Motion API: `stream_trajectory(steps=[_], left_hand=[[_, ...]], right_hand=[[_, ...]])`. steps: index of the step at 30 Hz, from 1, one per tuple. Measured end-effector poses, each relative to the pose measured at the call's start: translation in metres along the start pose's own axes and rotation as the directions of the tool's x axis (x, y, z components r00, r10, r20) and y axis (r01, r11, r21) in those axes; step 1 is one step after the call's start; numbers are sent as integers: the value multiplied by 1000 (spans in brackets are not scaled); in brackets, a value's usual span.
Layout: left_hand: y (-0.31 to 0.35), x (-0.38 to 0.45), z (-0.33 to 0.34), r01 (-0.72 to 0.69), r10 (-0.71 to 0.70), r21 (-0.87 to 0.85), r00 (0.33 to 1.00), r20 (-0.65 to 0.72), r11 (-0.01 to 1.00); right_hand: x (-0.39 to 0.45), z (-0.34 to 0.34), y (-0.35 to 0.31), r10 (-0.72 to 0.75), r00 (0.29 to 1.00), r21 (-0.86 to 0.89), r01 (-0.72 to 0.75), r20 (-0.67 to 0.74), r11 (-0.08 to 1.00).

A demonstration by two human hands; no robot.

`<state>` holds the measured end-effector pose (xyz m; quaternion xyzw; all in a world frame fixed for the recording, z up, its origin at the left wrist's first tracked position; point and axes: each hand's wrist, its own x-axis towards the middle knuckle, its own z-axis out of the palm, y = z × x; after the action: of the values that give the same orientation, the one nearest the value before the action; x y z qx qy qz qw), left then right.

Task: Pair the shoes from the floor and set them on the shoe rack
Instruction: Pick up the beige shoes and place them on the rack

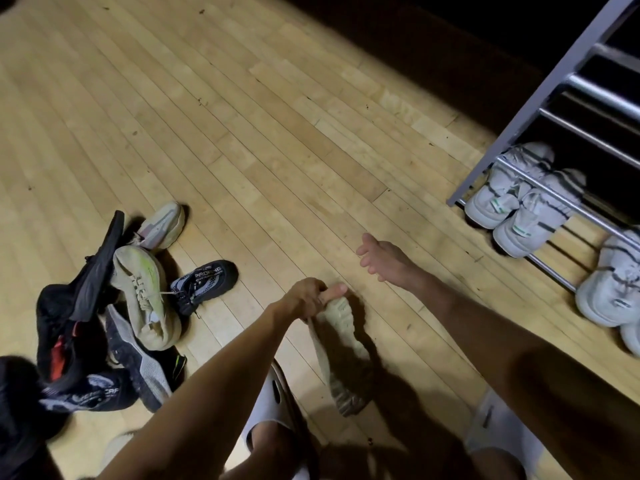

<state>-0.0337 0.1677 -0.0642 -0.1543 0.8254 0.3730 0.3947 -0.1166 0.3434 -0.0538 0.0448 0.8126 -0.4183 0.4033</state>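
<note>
**One beige trainer in hand, mate still in the pile**

Beige trainer [341, 344] lifted sole-out above the wooden floor [277, 133], pinched at one end by the left hand [306, 297], fingers curled round the upper. Right hand [379, 258] empty, fingers spread loosely, stretched out towards the shoe rack [554, 84]. Likely match close by: a second beige trainer [149, 299] with yellow-green markings, lying on the heap at left, touching a black sandal [97, 268] and just beside a black-and-grey patterned shoe [204, 280]. Another pale trainer [162, 223] behind the heap; more dark shoes [90, 396] lower left. Already on the rack's bottom rails: a pair of white trainers [519, 209], with further white trainers [609, 285] to the right.

Step in hand, by the look of it: gathering a pair. Next move probably calls for picking up the matching beige trainer with the free hand, then setting both side by side on an open stretch of rail.
</note>
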Motion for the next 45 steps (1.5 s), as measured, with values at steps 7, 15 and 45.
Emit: stream_trajectory(steps=[7, 15, 45], left_hand=[[38, -19, -26, -159, 175, 81, 953, -249, 984], [113, -67, -68, -315, 295, 55, 797, -527, 948], [258, -94, 66, -611, 450, -204, 734, -508, 765]], right_hand=[[-25, -25, -11, 49, 996, 90, -42, -76, 995], [-75, -76, -30, 132, 958, 290, -55, -254, 955], [-148, -172, 0, 316, 762, 805, 424, -565, 415]])
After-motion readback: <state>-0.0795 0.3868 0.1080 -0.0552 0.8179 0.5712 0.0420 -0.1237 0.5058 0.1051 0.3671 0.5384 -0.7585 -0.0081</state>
